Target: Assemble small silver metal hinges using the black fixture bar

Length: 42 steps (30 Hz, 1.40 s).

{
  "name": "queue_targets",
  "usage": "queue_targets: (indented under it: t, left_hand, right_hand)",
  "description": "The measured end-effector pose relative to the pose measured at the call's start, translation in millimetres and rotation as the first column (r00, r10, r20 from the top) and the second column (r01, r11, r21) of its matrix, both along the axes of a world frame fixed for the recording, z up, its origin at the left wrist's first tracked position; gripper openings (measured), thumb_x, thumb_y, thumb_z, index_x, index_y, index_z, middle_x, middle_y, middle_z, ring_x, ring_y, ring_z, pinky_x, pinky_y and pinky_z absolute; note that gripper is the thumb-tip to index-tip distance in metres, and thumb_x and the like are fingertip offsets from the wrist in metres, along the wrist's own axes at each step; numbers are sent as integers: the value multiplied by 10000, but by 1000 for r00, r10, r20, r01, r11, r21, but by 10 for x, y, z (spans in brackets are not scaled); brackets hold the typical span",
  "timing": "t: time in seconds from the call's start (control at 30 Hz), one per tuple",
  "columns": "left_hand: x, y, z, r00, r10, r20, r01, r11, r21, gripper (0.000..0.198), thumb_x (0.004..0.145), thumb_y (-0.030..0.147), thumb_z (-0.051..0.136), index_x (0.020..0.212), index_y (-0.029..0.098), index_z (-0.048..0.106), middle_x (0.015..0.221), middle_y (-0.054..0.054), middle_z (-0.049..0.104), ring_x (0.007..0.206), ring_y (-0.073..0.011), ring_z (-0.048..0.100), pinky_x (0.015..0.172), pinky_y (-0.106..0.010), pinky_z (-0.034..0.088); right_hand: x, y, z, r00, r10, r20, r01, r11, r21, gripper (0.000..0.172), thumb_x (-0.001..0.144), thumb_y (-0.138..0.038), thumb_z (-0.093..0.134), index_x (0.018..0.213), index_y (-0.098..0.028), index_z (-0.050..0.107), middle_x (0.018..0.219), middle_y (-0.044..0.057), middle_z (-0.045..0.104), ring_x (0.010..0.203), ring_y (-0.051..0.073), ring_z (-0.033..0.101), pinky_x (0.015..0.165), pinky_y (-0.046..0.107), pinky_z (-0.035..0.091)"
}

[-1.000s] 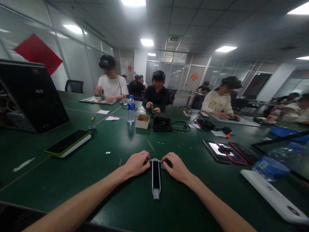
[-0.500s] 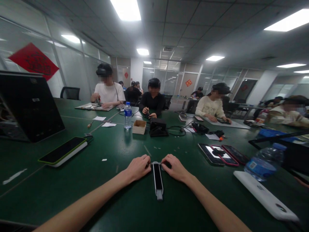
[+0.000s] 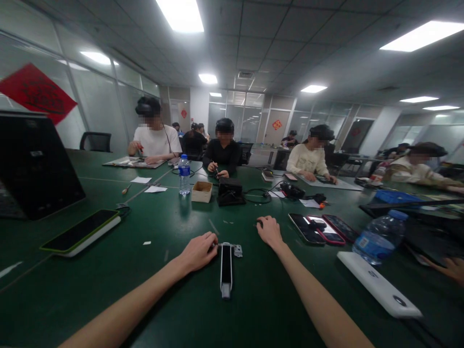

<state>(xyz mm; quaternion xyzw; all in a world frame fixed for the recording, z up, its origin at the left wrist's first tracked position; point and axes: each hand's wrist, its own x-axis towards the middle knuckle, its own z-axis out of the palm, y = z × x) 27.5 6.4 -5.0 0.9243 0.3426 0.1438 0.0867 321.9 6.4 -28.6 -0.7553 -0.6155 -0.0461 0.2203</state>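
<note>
A narrow device [image 3: 226, 270] with a black face, pale metal edges and a grey plug-like tip lies on the green table, tip toward me. A small metal bracket [image 3: 238, 250] sticks out at its upper right. My left hand [image 3: 200, 251] rests at the device's upper left, fingers curled closed by its edge; whatever they grip is hidden. Farther forward and to the right, apart from the device, my right hand [image 3: 269, 232] has its fingers bent down and pinched near the tabletop. I cannot make out anything between them.
Phones [image 3: 307, 228] and a water bottle [image 3: 380, 237] stand to the right, beside a white power bank [image 3: 379, 285]. Leftward lie a green-edged phone [image 3: 81, 230] and a black computer case [image 3: 39, 164]. Ahead are a small open box [image 3: 202, 192], another bottle [image 3: 184, 175], cables and co-workers.
My right hand has left the device's right side and moved forward and right, uncovering the metal bracket. My left hand stays at the device. The view has turned slightly right.
</note>
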Motion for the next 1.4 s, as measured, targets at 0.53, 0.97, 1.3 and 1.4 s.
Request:
queue_targets:
  t: [0.53, 0.97, 1.3, 1.4]
  left_hand:
    - [-16, -37, 86, 1000, -6, 30, 8, 997, -73, 176, 897, 268, 384, 938, 183, 533, 914, -37, 558, 764, -154, 547, 704, -264, 436]
    - [-51, -22, 13, 970, 19, 241, -16, 1000, -17, 155, 891, 274, 431, 964, 179, 528, 882, -31, 562, 733, -155, 548, 693, -284, 449]
    - [-63, -49, -17, 878, -87, 470, 61, 996, 71, 82, 891, 230, 507, 932, 188, 565, 835, -8, 588, 716, -129, 555, 672, -228, 458]
    - [-100, -22, -16, 872, -79, 483, 80, 997, 19, 75, 878, 219, 535, 903, 173, 589, 800, -6, 593, 687, -121, 542, 652, -217, 448]
  right_hand:
    - [-68, -33, 91, 971, 219, 96, -217, 976, -26, 232, 912, -229, 435, 996, -185, 646, 976, 86, 615, 935, 215, 505, 789, 352, 399]
    - [-318, -193, 191, 941, 336, -41, -324, 930, 176, 168, 903, -199, 438, 907, -150, 599, 893, 92, 621, 848, 215, 553, 770, 359, 452]
    - [-1410, -579, 353, 679, 560, -474, -408, 825, 391, 106, 835, -239, 513, 855, -196, 608, 804, 24, 641, 747, 166, 607, 685, 275, 475]
    - [-1387, -577, 390, 675, 552, -490, -440, 833, 335, 125, 839, -230, 502, 866, -187, 616, 807, 30, 648, 755, 168, 613, 690, 276, 477]
